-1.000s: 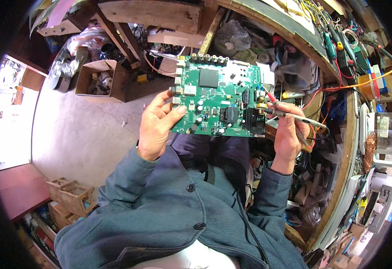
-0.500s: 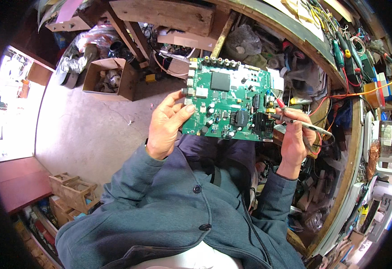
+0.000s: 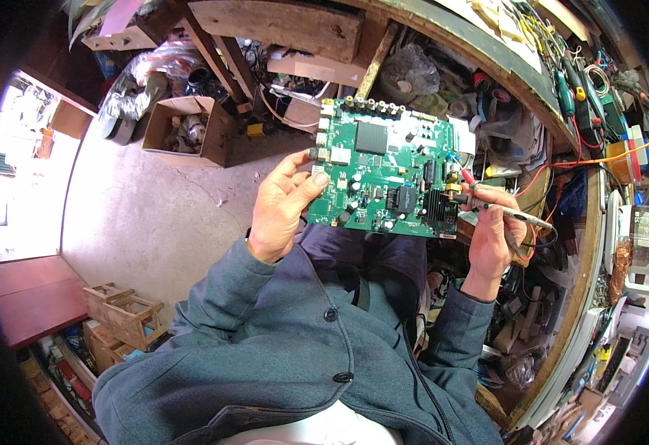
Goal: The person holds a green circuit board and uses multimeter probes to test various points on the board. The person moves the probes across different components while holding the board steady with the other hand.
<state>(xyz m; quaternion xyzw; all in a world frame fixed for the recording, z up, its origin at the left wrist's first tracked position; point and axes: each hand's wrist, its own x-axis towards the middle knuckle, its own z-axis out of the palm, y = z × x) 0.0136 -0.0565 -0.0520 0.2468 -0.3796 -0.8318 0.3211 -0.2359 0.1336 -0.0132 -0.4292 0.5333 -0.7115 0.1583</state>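
A green circuit board is held up in front of my lap, its component side showing. My left hand grips its left edge, thumb on the face near the metal ports. At the board's right edge, my right hand is closed around a pair of test probes, a red-tipped probe and a dark-and-grey probe. The probe tips are close to the board's right side, near a black finned heat sink; whether they touch it I cannot tell. Red and black leads trail off to the right.
A cluttered wooden bench with tools and wires curves along the top and right. On the floor at the left sits an open cardboard box. A small wooden crate stands at lower left. An orange cable crosses the right side.
The board and both hands appear slightly farther right and lower, as the whole view has shifted a little. Both grips stay the same.
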